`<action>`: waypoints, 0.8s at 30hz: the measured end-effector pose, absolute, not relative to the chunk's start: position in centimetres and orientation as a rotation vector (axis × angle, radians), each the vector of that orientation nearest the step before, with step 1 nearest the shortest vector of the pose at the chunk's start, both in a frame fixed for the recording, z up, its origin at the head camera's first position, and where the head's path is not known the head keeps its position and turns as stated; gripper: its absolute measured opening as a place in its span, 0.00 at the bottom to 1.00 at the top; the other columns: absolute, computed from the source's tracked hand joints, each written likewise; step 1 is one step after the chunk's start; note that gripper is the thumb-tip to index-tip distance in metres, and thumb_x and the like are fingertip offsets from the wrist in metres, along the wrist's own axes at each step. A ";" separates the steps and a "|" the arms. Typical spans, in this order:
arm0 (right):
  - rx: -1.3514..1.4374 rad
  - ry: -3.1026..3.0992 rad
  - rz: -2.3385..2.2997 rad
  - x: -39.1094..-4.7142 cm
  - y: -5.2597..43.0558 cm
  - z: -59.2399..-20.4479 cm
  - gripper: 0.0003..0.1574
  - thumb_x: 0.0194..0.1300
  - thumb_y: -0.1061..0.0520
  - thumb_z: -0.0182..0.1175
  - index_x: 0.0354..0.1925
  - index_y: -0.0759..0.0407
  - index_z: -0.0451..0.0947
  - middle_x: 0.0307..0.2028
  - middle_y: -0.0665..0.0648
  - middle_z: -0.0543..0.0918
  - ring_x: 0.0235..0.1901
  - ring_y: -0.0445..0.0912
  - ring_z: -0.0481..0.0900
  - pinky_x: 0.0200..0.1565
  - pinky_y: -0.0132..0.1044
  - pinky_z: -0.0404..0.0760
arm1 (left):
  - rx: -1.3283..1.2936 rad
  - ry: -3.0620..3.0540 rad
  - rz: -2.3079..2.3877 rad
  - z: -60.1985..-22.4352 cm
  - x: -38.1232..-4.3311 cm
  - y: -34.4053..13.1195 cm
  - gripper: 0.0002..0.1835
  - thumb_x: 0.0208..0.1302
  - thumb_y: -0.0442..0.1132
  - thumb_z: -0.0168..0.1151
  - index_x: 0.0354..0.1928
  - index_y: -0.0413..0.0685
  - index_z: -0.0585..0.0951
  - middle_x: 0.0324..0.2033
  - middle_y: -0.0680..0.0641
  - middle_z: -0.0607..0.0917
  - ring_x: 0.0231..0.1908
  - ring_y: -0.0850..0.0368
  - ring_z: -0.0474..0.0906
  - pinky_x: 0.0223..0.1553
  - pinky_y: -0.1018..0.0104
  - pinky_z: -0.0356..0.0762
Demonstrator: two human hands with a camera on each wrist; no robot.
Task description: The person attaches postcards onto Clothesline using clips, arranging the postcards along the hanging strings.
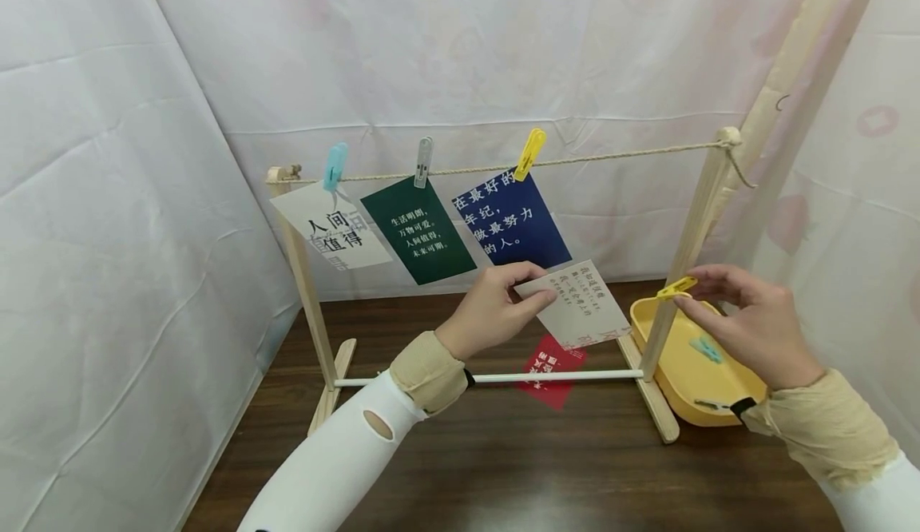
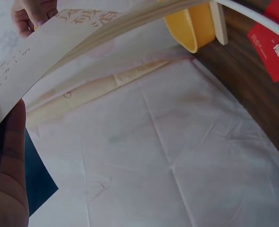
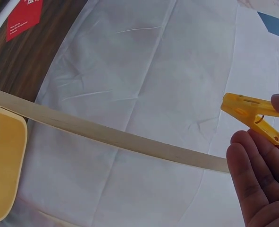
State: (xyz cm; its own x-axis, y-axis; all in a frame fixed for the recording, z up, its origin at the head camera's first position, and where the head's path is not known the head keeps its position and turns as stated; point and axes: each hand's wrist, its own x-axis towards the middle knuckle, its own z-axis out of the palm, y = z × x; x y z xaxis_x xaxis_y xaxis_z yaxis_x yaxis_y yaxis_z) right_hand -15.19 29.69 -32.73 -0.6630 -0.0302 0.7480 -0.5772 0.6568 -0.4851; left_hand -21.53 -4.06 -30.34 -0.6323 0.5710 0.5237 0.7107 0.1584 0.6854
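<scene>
My left hand (image 1: 492,308) pinches a cream card (image 1: 578,308) with printed text by its left edge, below the rope and in front of the blue card (image 1: 513,220). In the left wrist view the same cream card (image 2: 59,52) lies between thumb and fingers. To the right, my right hand (image 1: 762,320) holds a yellow clothespin (image 1: 677,287) between thumb and fingers, in front of the rack's right post. The right wrist view shows that yellow clothespin (image 3: 252,113) with its handle ends apart. Along the rope (image 1: 618,156) hang a white card (image 1: 331,228), a green card (image 1: 418,232) and the blue card, each clipped.
A yellow tray (image 1: 693,388) with clothespins inside stands right of the wooden rack's right post (image 1: 690,228). One red card (image 1: 552,372) lies on the brown table beneath the white crossbar (image 1: 496,378). White cloth surrounds the table.
</scene>
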 end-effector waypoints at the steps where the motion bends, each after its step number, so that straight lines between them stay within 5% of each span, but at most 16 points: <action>1: 0.469 -2.132 0.958 -15.2 29.6 -32.6 0.26 0.47 0.83 0.76 0.46 0.70 0.87 0.38 0.25 0.84 0.36 0.18 0.83 0.43 0.12 0.78 | -1.273 -2.277 -1.476 -30.2 -21.5 -4.0 0.06 0.74 0.31 0.70 0.48 0.37 0.88 0.43 0.41 0.92 0.34 0.59 0.83 0.31 0.73 0.82; 24: 0.536 -1.986 0.967 -15.4 28.5 -30.3 0.31 0.40 0.88 0.74 0.45 0.75 0.86 0.42 0.30 0.87 0.39 0.24 0.86 0.50 0.15 0.80 | -1.230 -2.244 -1.379 -25.9 -22.0 -3.2 0.06 0.75 0.32 0.68 0.47 0.36 0.88 0.45 0.39 0.93 0.34 0.57 0.87 0.31 0.74 0.83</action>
State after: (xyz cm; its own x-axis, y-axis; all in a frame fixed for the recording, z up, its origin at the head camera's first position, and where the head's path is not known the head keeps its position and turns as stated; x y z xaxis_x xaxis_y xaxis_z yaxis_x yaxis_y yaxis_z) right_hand -15.38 28.52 -30.29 -0.5546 -0.0148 0.8320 -0.6639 0.6106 -0.4317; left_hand -22.02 -3.21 -25.85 -0.6191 0.5341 0.5757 0.7549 0.2026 0.6238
